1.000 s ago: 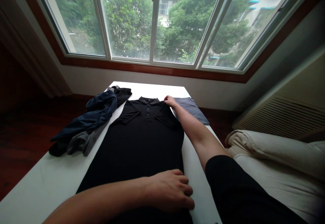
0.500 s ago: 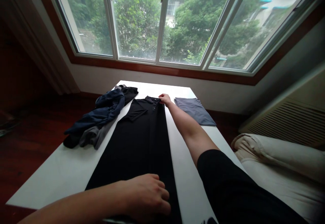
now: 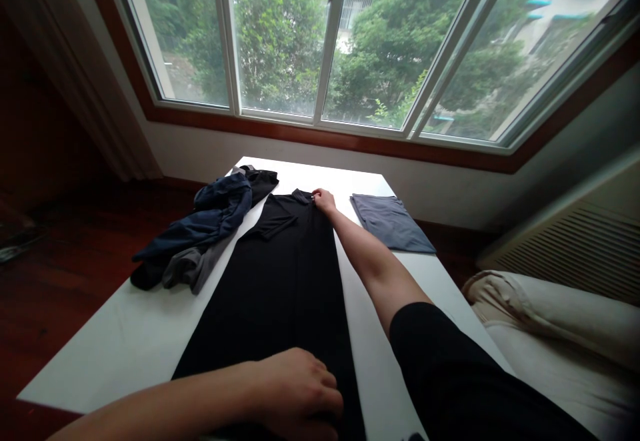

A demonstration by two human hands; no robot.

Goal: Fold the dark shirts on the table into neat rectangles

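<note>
A black polo shirt (image 3: 280, 281) lies lengthwise on the white table (image 3: 125, 341), its right side folded in toward the middle. My right hand (image 3: 323, 199) reaches far out and pinches the shirt at the collar end. My left hand (image 3: 295, 394) is closed on the shirt's near hem, fingers curled around the fabric edge. The left sleeve of the shirt still lies spread out on the far left.
A heap of navy and grey clothes (image 3: 200, 234) lies on the table's left side. A folded grey garment (image 3: 390, 222) rests at the far right. A beige cushion (image 3: 555, 314) sits to the right of the table. Windows run behind.
Both hands carried the shirt's right side leftward over the middle, folding it in. The shirt now looks narrower. The view shifted slightly.
</note>
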